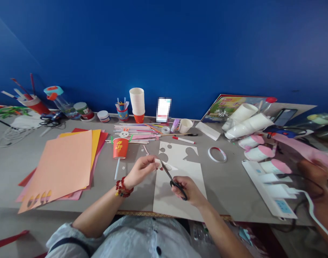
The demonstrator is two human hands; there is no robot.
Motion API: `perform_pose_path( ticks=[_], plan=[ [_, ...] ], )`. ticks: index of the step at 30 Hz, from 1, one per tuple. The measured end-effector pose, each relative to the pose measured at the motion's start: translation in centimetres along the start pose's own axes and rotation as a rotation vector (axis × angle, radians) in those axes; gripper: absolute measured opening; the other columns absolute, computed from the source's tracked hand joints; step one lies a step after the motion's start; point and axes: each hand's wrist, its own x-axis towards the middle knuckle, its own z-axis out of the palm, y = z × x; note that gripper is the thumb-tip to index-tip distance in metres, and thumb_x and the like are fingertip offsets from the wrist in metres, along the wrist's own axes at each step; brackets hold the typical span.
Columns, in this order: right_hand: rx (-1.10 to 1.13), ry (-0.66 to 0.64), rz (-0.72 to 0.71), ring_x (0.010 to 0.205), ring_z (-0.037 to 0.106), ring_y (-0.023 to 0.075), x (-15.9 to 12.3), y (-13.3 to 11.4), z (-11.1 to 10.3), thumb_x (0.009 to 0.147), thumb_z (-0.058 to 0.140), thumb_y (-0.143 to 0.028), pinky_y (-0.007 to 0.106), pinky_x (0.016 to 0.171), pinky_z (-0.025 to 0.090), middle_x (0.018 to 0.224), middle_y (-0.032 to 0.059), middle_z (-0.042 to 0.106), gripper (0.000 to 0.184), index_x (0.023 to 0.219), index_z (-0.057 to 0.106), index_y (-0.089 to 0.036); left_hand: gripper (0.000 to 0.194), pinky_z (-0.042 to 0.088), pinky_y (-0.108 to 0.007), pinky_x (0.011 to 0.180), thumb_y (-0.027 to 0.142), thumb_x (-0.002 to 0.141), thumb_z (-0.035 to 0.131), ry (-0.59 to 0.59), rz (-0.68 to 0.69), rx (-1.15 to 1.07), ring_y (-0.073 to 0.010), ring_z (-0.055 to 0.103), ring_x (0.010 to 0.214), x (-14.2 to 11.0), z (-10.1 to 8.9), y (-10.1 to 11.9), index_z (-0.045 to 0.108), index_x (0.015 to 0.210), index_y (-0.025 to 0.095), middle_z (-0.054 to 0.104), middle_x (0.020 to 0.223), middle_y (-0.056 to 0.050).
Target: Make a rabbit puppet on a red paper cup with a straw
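Between the fingertips of my left hand [145,168] is a small white paper piece [158,163]. My right hand [189,191] grips black-handled scissors [176,184], whose blades reach up to that piece. Beneath both hands lies a white paper sheet [180,200] with round holes and a heart-shaped cutout near its far end. To the left of it, a red paper cup [120,148] with a rabbit face [124,133], green side strips and a straw [117,168] lies on the table.
Coloured paper sheets [61,157] are stacked at left. Straws [137,130], a red marker [184,139] and a cup stack [137,102] stand or lie farther back. A tape roll [217,154] and a power strip [268,188] are at right, where another person's hand [314,173] holds pink paper.
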Motion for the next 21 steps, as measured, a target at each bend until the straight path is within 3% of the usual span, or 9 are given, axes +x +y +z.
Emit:
perform_pose_path(
  ticks=[13, 21],
  plan=[
    [-0.006, 0.02, -0.016, 0.043, 0.031, 0.006, -0.09, 0.17, 0.07, 0.074, 0.07, -0.064, 0.022, 0.042, 0.023, 0.049, -0.0073, 0.038, 0.053, 0.061, 0.042, -0.021, 0.032, 0.039, -0.023, 0.07, 0.04, 0.095, 0.054, 0.037, 0.031, 0.096, -0.0139, 0.055, 0.074, 0.06, -0.23, -0.45, 0.066, 0.083, 0.013, 0.066, 0.08, -0.004],
    [0.06, -0.026, 0.03, 0.04, 0.04, 0.0064, 0.09, 0.28, 0.26, 0.07, 0.073, -0.063, 0.021, 0.042, 0.029, 0.049, -0.0064, 0.046, 0.053, 0.063, 0.045, -0.02, 0.035, 0.041, -0.023, 0.071, 0.04, 0.097, 0.051, -0.056, 0.055, 0.14, -0.0139, 0.055, 0.074, 0.13, -0.08, 0.14, 0.064, 0.08, 0.013, 0.065, 0.077, -0.004]
  ],
)
